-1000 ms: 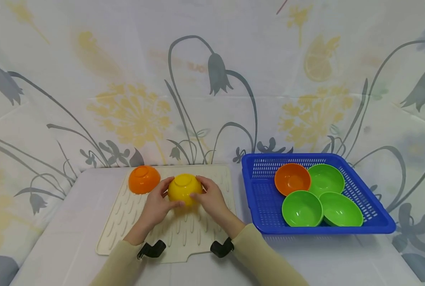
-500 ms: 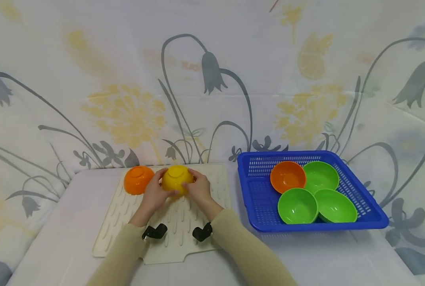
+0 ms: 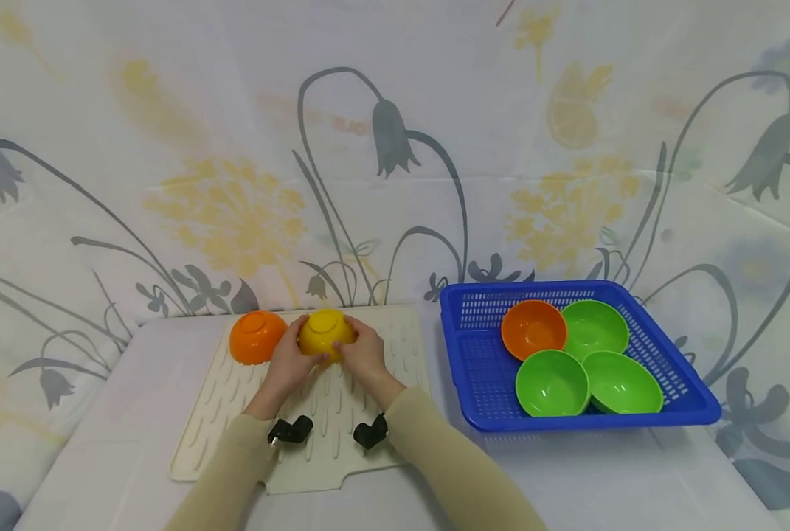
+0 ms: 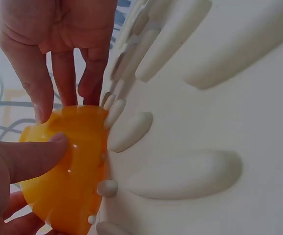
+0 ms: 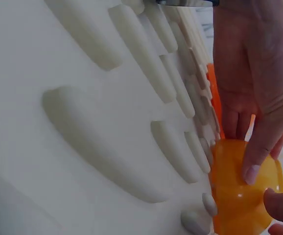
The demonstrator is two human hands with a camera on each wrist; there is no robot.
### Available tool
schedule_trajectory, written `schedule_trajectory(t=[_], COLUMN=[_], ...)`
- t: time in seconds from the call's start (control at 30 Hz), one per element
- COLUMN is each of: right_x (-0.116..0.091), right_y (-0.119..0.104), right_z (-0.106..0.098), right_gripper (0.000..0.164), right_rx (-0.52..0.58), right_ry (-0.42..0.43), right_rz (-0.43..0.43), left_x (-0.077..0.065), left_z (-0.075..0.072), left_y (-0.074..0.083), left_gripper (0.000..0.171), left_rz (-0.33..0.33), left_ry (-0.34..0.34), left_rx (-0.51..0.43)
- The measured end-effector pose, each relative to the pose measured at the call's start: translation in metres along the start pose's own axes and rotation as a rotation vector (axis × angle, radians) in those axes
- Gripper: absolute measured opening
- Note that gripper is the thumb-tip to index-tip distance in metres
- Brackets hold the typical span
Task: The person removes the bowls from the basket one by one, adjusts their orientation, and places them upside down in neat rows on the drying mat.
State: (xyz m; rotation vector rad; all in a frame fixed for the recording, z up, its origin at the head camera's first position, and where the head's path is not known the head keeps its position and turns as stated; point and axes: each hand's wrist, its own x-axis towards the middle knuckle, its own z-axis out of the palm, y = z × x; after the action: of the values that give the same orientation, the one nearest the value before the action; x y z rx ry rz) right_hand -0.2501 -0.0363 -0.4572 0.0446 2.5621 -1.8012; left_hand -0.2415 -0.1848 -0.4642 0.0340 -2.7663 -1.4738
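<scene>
A yellow bowl [image 3: 326,335] stands upside down at the back of the cream ridged mat [image 3: 331,457], its base facing up. My left hand [image 3: 290,365] grips its left side, thumb along the near wall. On the opposite side my right hand [image 3: 364,355] holds it the same way, fingers bent over the wall. The left wrist view shows the rim of the yellow bowl [image 4: 68,171] right at the mat's raised ridges. An orange bowl [image 3: 257,338], also upside down, sits close by the left hand in the mat's back left corner.
To the right stands a blue perforated basket [image 3: 481,354]. Inside it, several bowls face up: an orange bowl [image 3: 534,330] and green bowls [image 3: 552,383]. A flower-patterned cloth [image 3: 368,184] hangs behind the white-covered table [image 3: 122,413].
Both hands have moved the yellow bowl back and slightly left, nearer the orange bowl on the mat. Over the last half second it has hardly shifted. The head view has turned slightly.
</scene>
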Motion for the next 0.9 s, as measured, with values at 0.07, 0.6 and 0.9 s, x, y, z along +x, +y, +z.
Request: schedule_trajectory(t=[0.07, 0.6, 0.9], right_x=[-0.001, 0.000, 0.000], right_y=[0.001, 0.009, 0.011], right_z=[0.000, 0.001, -0.005], right_gripper=[0.053, 0.051, 0.048], right_rx=[-0.008, 0.047, 0.103], right_ry=[-0.001, -0.047, -0.077], right_rz=[-0.019, 0.009, 0.042], left_x=[0.001, 0.004, 0.002], left_z=[0.001, 0.001, 0.003], left_y=[-0.001, -0.001, -0.001], left_gripper=[0.081, 0.077, 0.077], left_rz=[-0.001, -0.020, -0.022], left_ry=[0.008, 0.070, 0.078], left_rx=[-0.005, 0.036, 0.027])
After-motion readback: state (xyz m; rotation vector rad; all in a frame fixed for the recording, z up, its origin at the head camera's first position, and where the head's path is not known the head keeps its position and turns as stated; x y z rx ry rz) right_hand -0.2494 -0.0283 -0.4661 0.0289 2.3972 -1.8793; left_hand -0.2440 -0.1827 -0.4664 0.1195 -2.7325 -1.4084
